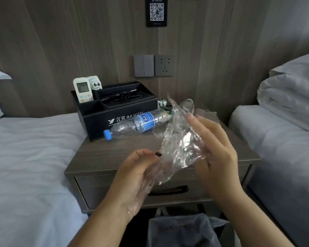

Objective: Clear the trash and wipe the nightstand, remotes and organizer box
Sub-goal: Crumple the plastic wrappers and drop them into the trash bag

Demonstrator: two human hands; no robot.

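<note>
A crumpled clear plastic film [182,143] hangs between my hands over the front of the wooden nightstand [114,154]. My right hand [216,150] pinches its right side, fingers pointing up. My left hand [132,173] lies palm up with the film draped over palm and wrist, fingers relaxed. An empty clear bottle [132,125] with a blue cap and label lies on its side against the black organizer box [121,113]. In the box stand a white remote [82,90], a second white device [95,82] and a black remote [125,94].
Crumpled green-and-white wrappers [163,104] and more clear plastic [187,104] lie at the nightstand's back right. A bin with a grey bag [185,230] stands on the floor below the drawer [168,190]. White beds flank the nightstand, left [34,157] and right [275,148].
</note>
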